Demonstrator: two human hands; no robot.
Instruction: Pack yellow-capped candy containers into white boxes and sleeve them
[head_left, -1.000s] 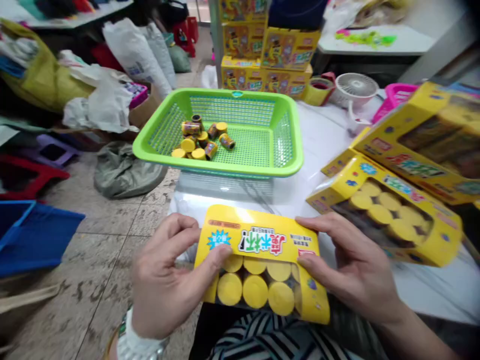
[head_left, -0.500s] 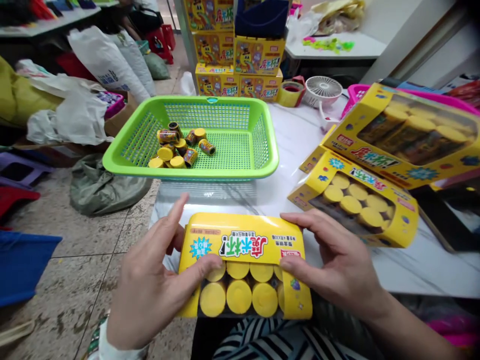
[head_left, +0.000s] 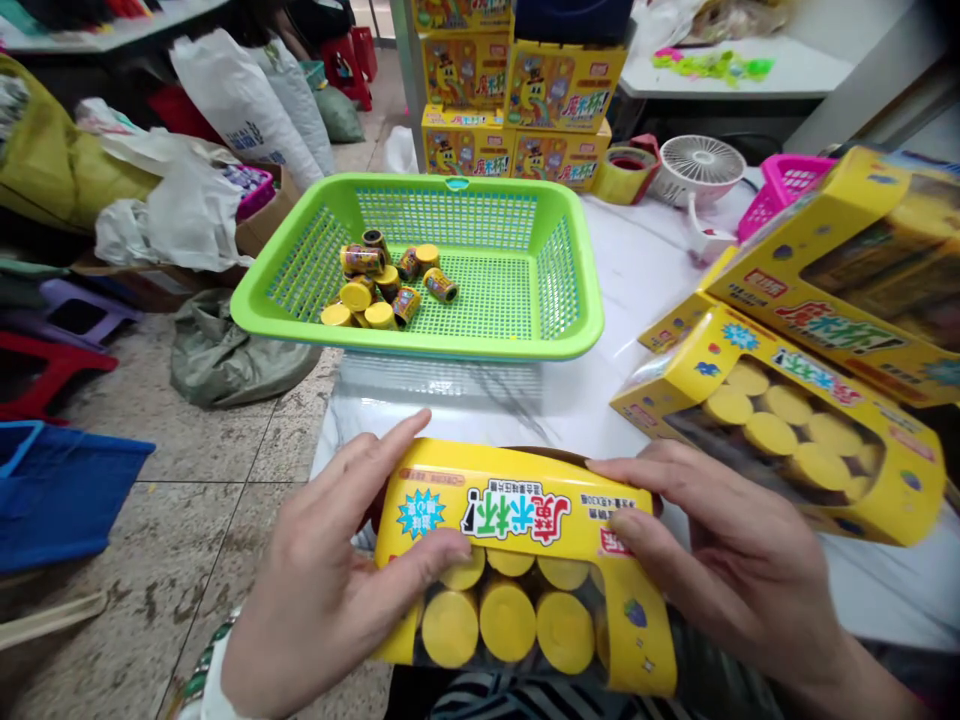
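Observation:
Between my two hands is a yellow candy box [head_left: 517,505] with a clear window, through which several round yellow caps show. My left hand [head_left: 337,570] grips its left end, thumb on the front panel and forefinger stretched along the far corner. At the other end, my right hand [head_left: 727,550] holds the box with the thumb on the panel and fingers at the back edge. A dark gap shows behind the box's top panel. Beyond it stands a green basket [head_left: 420,345] with several small yellow-capped candy tubes [head_left: 379,315] lying in its left part.
Packed yellow boxes [head_left: 795,420] lean and lie at the right. A small white fan [head_left: 701,165], a tape roll [head_left: 622,175] and a pink basket [head_left: 787,185] stand behind them. Stacked cartons [head_left: 562,90] rise at the back. Sacks [head_left: 240,110] and stools [head_left: 82,310] fill the floor leftward.
The view has shifted, so most things sit farther right or lower. The box in my hands has tilted, its right end lower, and a dark gap now shows behind its top panel.

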